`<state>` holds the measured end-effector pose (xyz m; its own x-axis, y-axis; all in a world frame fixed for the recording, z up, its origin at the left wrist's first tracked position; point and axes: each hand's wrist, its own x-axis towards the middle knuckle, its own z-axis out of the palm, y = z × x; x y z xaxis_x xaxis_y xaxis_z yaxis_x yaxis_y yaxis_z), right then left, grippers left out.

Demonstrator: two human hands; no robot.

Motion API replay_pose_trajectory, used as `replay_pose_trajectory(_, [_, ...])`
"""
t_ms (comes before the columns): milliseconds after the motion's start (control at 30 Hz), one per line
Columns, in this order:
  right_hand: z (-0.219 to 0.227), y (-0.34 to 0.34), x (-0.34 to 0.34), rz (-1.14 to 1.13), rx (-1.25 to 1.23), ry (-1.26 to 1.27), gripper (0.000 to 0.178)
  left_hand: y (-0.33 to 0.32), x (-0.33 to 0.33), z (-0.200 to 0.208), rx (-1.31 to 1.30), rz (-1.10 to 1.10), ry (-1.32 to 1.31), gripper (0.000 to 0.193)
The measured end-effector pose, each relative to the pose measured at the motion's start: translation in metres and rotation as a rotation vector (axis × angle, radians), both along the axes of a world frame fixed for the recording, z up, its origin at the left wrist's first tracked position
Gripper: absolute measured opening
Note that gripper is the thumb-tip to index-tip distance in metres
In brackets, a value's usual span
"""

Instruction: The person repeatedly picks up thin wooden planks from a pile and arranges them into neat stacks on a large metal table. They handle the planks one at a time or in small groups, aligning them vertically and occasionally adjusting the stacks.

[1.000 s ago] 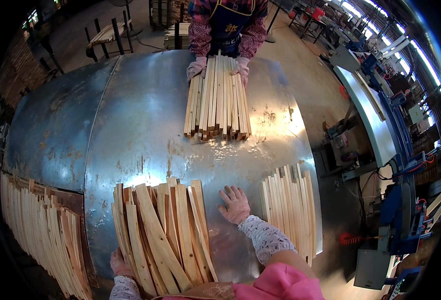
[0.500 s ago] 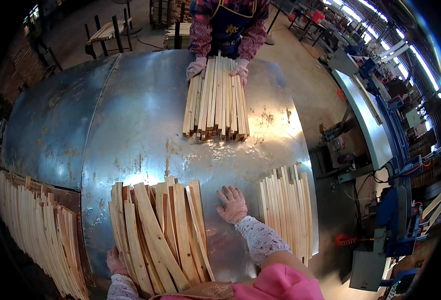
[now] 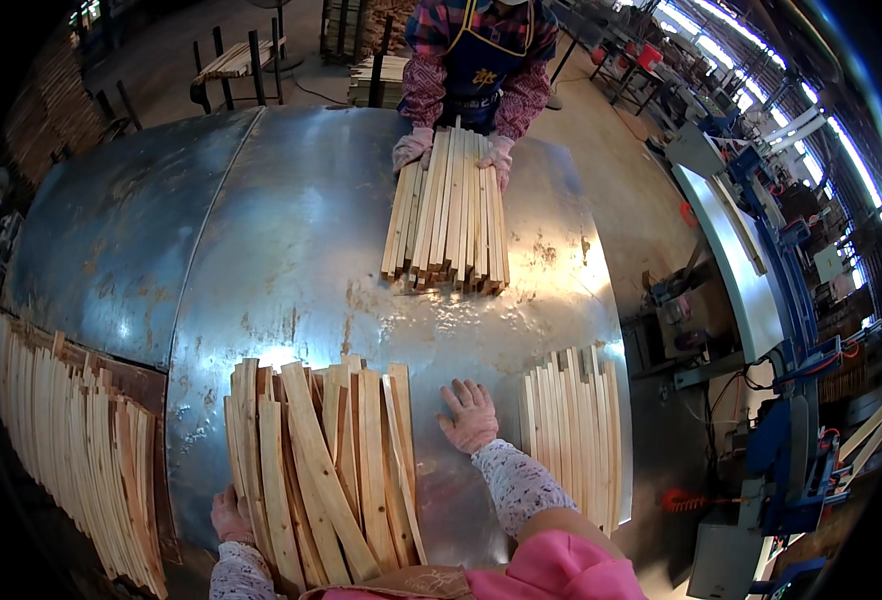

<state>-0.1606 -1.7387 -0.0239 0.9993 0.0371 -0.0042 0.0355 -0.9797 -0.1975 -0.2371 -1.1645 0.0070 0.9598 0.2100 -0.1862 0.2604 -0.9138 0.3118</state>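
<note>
In front of me on the metal-topped table (image 3: pixel 291 250) lies a loose pile of wooden strips (image 3: pixel 369 450), some slanting across the others. My left hand (image 3: pixel 231 518), in a pale pink glove, rests along the left side of this pile, its fingers partly hidden but seemingly extended. To the right of the pile, my right hand (image 3: pixel 469 415) lies on the bare metal with its fingers spread, holding nothing. Further right is a second, neater group of strips (image 3: pixel 573 430). Across the table, a co-worker's gloved hands (image 3: pixel 413 147) press a bundle of strips (image 3: pixel 448 215) from both sides.
A long row of wooden strips (image 3: pixel 79 450) stands at the lower left, beside the table's edge. Blue machinery with a white work surface (image 3: pixel 736 260) is at the right. A coiled red hose (image 3: pixel 683 500) hangs there. Behind the co-worker is a rack of strips (image 3: pixel 236 62).
The view has shifted slightly, so the far side appears a little further right and lower. Both my hands keep about the same places by the pile. The co-worker's bundle looks slightly narrower.
</note>
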Motion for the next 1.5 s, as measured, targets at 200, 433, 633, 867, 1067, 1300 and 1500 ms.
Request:
replay_pose_trajectory(200, [-0.002,-0.002,0.001,0.007,0.007,-0.038,0.067,-0.007,0.004,0.008,0.006,0.0,0.008,0.045])
replay_pose_trajectory(433, [-0.002,-0.003,0.0,0.02,0.008,-0.042,0.067,-0.006,0.003,0.008,-0.03,0.009,-0.022,0.047])
replay_pose_trajectory(633, [-0.005,-0.003,0.0,0.017,-0.009,-0.041,0.068,-0.011,0.004,0.014,-0.021,0.012,-0.021,0.051])
replay_pose_trajectory(867, [-0.002,-0.003,0.0,0.015,0.002,-0.045,0.067,-0.01,0.004,0.014,-0.042,0.025,0.002,0.05])
replay_pose_trajectory(1067, [0.002,-0.001,0.001,0.014,0.01,-0.041,0.066,-0.006,0.001,0.005,-0.02,0.019,-0.042,0.047])
replay_pose_trajectory(1300, [-0.001,-0.002,0.0,0.013,0.001,-0.035,0.067,-0.01,0.003,0.013,-0.035,0.015,-0.038,0.044])
replay_pose_trajectory(1500, [0.0,-0.002,-0.001,0.014,0.027,-0.067,0.066,-0.011,0.004,0.011,-0.032,0.04,-0.013,0.045])
